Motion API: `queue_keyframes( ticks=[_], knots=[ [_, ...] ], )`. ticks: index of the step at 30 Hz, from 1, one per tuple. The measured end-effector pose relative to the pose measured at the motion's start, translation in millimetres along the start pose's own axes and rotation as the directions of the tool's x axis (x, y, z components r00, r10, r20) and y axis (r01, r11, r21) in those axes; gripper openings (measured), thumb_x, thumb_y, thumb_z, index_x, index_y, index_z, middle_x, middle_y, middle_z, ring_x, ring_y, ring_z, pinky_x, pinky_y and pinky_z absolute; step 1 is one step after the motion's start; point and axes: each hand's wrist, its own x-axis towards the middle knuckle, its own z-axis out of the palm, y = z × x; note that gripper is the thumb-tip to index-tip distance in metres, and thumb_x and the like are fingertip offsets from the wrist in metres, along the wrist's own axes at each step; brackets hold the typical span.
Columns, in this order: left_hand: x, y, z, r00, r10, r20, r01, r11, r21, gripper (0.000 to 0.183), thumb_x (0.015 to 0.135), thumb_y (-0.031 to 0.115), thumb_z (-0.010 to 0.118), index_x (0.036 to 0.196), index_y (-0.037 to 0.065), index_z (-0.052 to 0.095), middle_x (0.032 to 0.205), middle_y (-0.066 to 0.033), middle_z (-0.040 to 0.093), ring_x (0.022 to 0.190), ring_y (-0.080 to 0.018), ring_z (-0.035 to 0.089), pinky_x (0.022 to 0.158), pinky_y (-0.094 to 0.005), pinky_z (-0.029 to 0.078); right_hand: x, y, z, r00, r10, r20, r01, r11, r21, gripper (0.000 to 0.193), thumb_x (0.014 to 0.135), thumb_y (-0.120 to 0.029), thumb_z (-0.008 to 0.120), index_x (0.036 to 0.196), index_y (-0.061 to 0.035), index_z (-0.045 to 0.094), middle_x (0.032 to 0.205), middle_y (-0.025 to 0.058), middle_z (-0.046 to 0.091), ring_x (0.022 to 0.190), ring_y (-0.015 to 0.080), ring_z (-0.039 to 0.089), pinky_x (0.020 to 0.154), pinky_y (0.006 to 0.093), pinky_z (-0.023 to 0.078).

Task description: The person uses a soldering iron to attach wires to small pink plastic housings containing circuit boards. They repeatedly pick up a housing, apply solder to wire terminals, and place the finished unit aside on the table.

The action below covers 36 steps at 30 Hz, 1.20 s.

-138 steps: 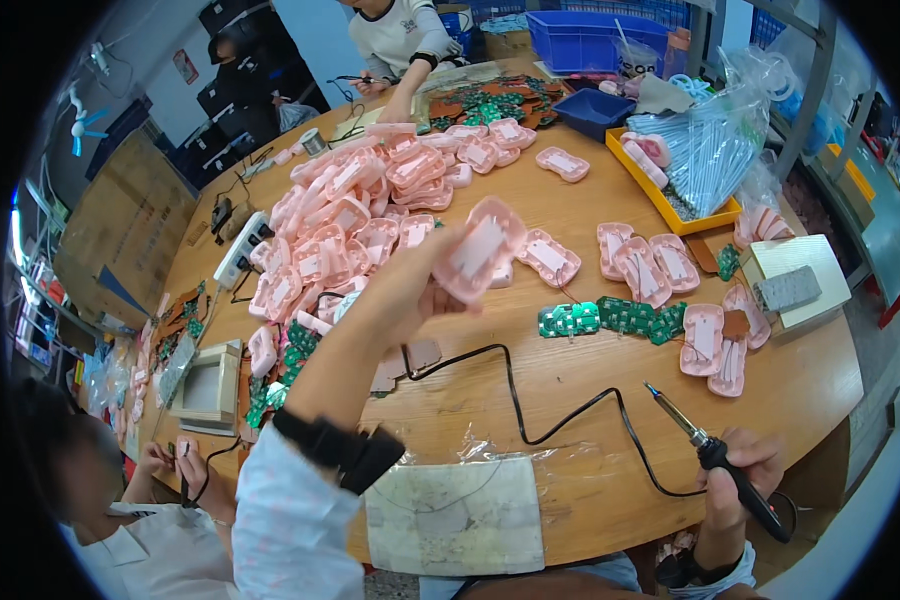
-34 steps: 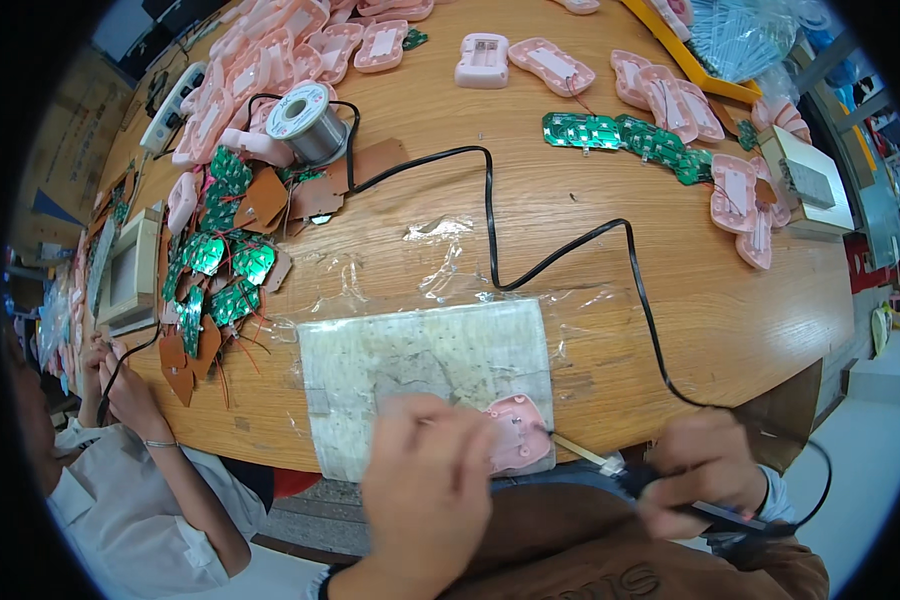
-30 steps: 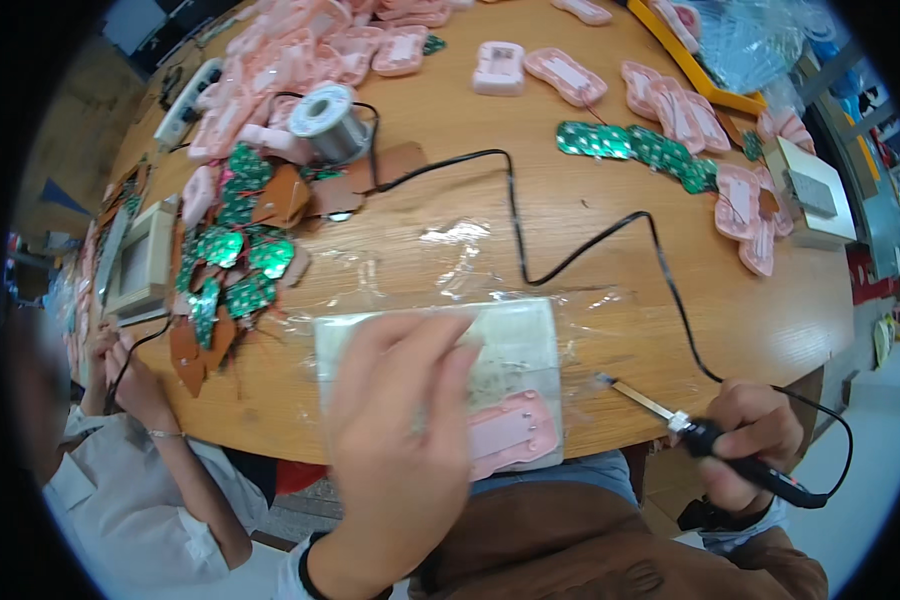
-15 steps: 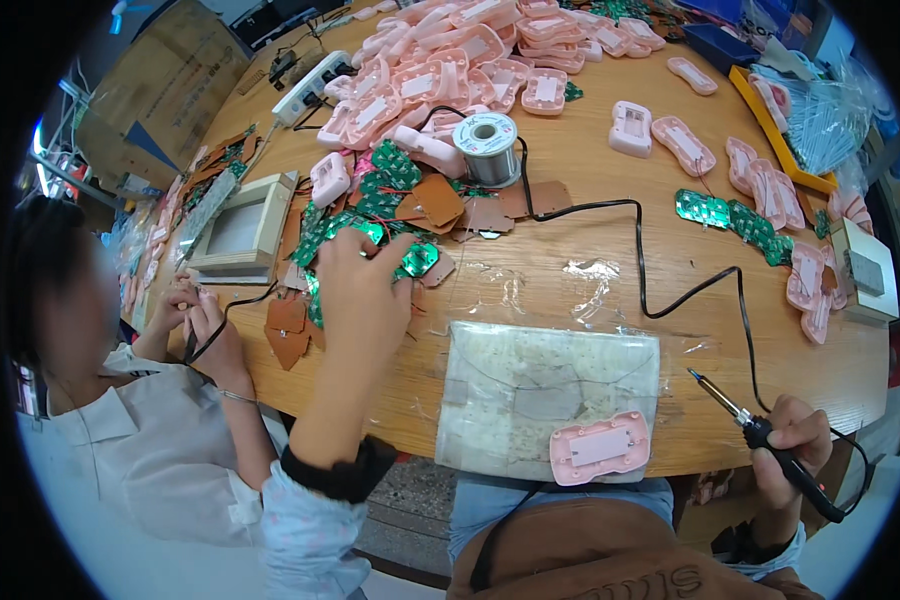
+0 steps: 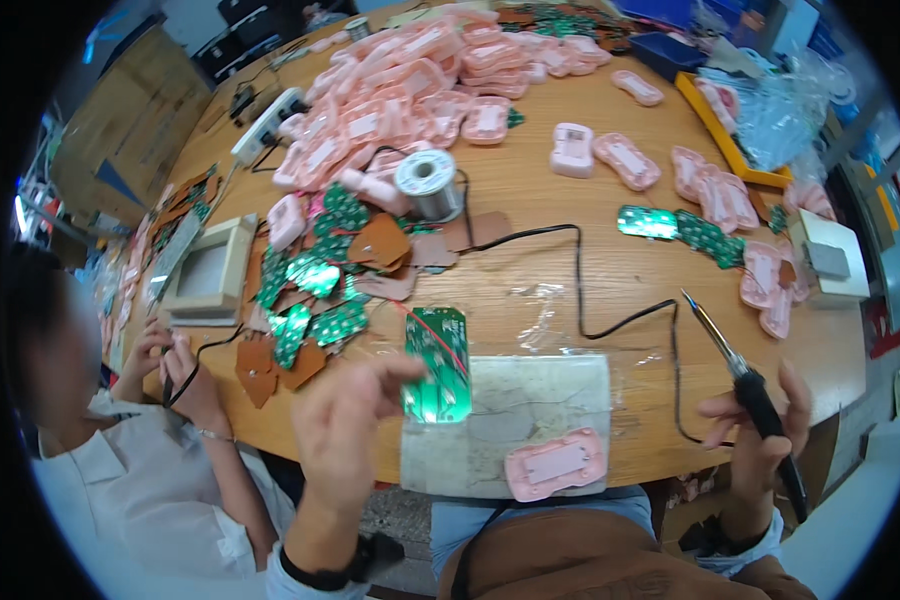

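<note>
My left hand pinches a green circuit board by its edge, above the far left corner of a pale work mat. A thin red wire trails across the board. In my right hand is a soldering iron with a dark handle, its tip pointing up and to the left over the table. A pink plastic shell lies on the near right part of the mat, apart from both hands. Left of the board is a loose pile of green and brown circuit boards.
A solder wire spool stands behind the board pile. The iron's black cord snakes across the table. Pink shells are heaped at the back. A yellow tray sits far right. At the left a co-worker's hands hold a dark cord.
My left hand has come from the board pile toward the mat with a green circuit board in it. The soldering iron has turned more upright in my right hand, and the view has shifted.
</note>
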Motion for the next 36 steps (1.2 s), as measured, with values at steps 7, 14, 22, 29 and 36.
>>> queue_keyframes(
  ticks=[7, 14, 22, 29, 36],
  knots=[
    [-45.1, 1.4, 52.0, 0.960, 0.052, 0.276, -0.175, 0.880, 0.443, 0.023, 0.073, -0.003, 0.073, 0.095, -0.002, 0.067, 0.084, -0.0143, 0.067, 0.067, -0.0170, 0.066, 0.057, -0.0269, 0.053, 21.4, -6.1, 25.0, 0.940, -0.081, 0.332, 0.124, 0.986, -0.111, 0.031, 0.073, -0.019, 0.083, 0.095, -0.0056, 0.065, 0.093, 0.0144, 0.072, 0.067, 0.0202, 0.068, 0.058, 0.0280, 0.053],
    [-64.2, 12.9, 80.2, 0.937, 0.196, 0.290, -0.346, 0.645, 0.682, 0.023, 0.068, -0.006, 0.072, 0.088, 0.001, 0.065, 0.073, -0.0114, 0.066, 0.059, -0.0218, 0.064, 0.052, -0.0279, 0.050, 16.5, -21.4, 56.2, 0.885, -0.195, 0.422, 0.308, 0.926, -0.219, 0.041, 0.064, -0.017, 0.088, 0.094, -0.0082, 0.062, 0.092, 0.0079, 0.070, 0.064, 0.0208, 0.060, 0.055, 0.0287, 0.048],
    [-67.4, -5.7, 92.3, 0.882, 0.383, 0.273, -0.447, 0.502, 0.740, 0.026, 0.066, -0.006, 0.072, 0.090, -0.001, 0.064, 0.075, -0.0127, 0.065, 0.060, -0.0234, 0.063, 0.052, -0.0290, 0.049, 1.9, -13.5, 79.3, 0.941, -0.264, 0.212, 0.320, 0.896, -0.308, 0.037, 0.067, -0.006, 0.082, 0.098, -0.0068, 0.061, 0.080, 0.0043, 0.066, 0.058, 0.0201, 0.058, 0.050, 0.0298, 0.045],
    [-49.6, 27.3, 89.1, 0.926, 0.243, 0.291, -0.378, 0.613, 0.693, 0.027, 0.070, -0.006, 0.072, 0.094, -0.001, 0.062, 0.101, -0.0176, 0.065, 0.084, -0.0217, 0.065, 0.075, -0.0295, 0.051, 15.3, -18.9, 52.8, 0.909, -0.073, 0.410, 0.103, 0.993, -0.051, 0.034, 0.078, 0.013, 0.070, 0.095, -0.0010, 0.045, 0.084, 0.0248, 0.068, 0.081, 0.0260, 0.071, 0.069, 0.0341, 0.059],
    [-31.3, 27.3, 91.2, 0.893, -0.365, 0.263, 0.373, 0.928, 0.021, 0.018, 0.084, 0.005, 0.072, 0.099, -0.001, 0.066, 0.095, -0.0095, 0.071, 0.083, -0.0126, 0.067, 0.069, -0.0215, 0.050, 13.0, -8.2, 58.0, 0.957, -0.049, 0.287, 0.014, 0.992, 0.123, 0.024, 0.078, 0.001, 0.077, 0.093, -0.0037, 0.059, 0.081, 0.0056, 0.068, 0.061, 0.0036, 0.056, 0.052, 0.0184, 0.044]
  ],
)
